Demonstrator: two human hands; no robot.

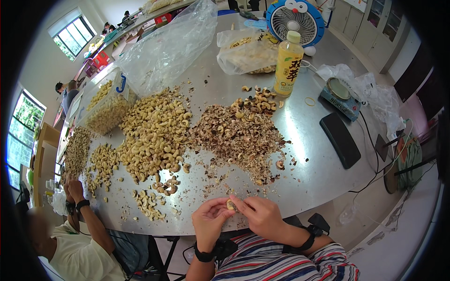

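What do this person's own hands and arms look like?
The left hand and right hand are bare, without gloves. Each has a black wrist strap bearing a dark, bulky device. The right sleeve is striped in white, red and dark blue.

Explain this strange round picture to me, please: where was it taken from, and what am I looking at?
There is no robot here, just a person's two bare hands. One wide fisheye camera, worn on the head, looks down, so straight edges bend.

The left hand and right hand meet at the near edge of a metal table, fingertips around a small nut, apparently a cashew.

Ahead lie brown scraps; left of them, a heap of pale cashews. Farther back stand a clear tub, a yellow bottle and a blue fan. A co-worker sits at left.
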